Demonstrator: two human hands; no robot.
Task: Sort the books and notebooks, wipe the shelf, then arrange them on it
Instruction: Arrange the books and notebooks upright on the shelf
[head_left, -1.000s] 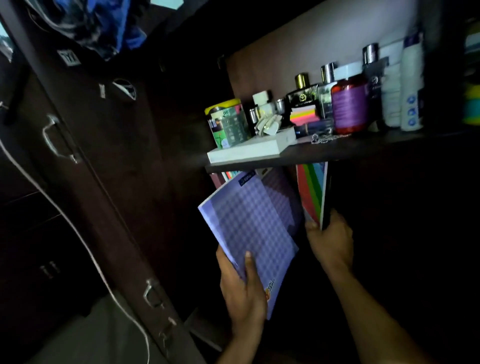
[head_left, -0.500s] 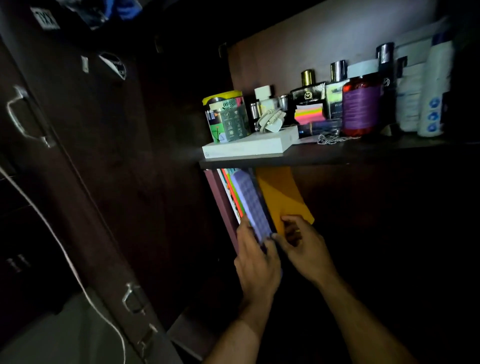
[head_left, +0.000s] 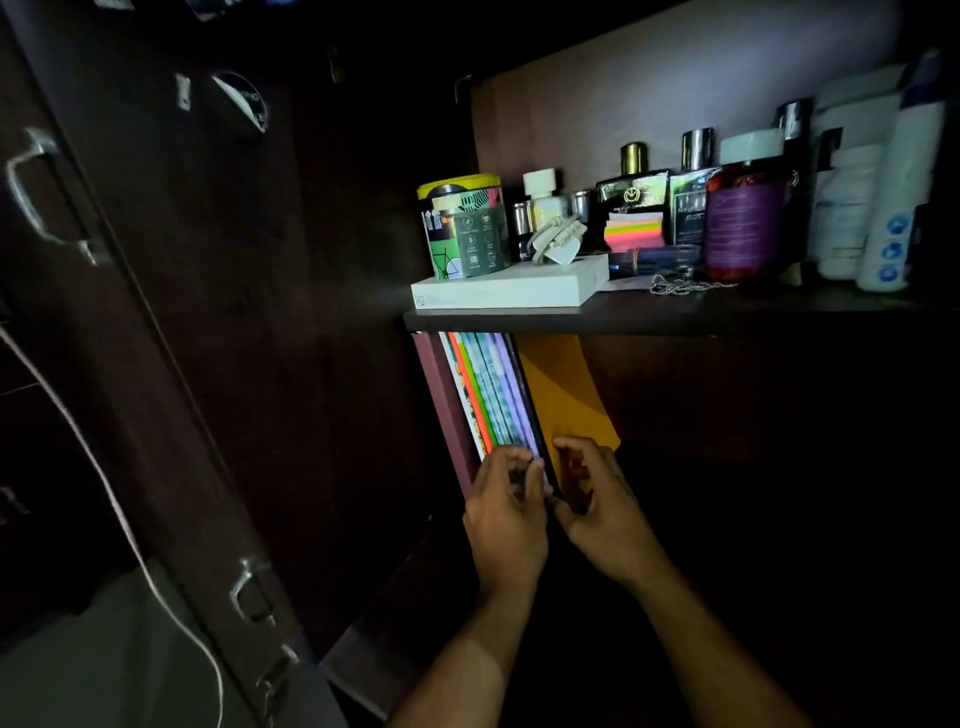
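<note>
A row of thin notebooks stands upright in the dark compartment under the upper shelf board, leaning against the maroon side panel. The purple notebook is the last of the row, with a dark-edged orange book to its right. My left hand grips the lower edges of the purple notebook and its neighbours with curled fingers. My right hand curls round the lower edge of the orange book, close beside the left. The shelf floor below is hidden in darkness.
The upper shelf carries a white flat box, a printed tin, sticky notes, perfume bottles, a red jar and white bottles. An open wardrobe door with handles and a white cable are at left.
The purple notebook went from tilted out in my left hand into the upright row. My right hand let go of the striped book's spot and came to the orange book.
</note>
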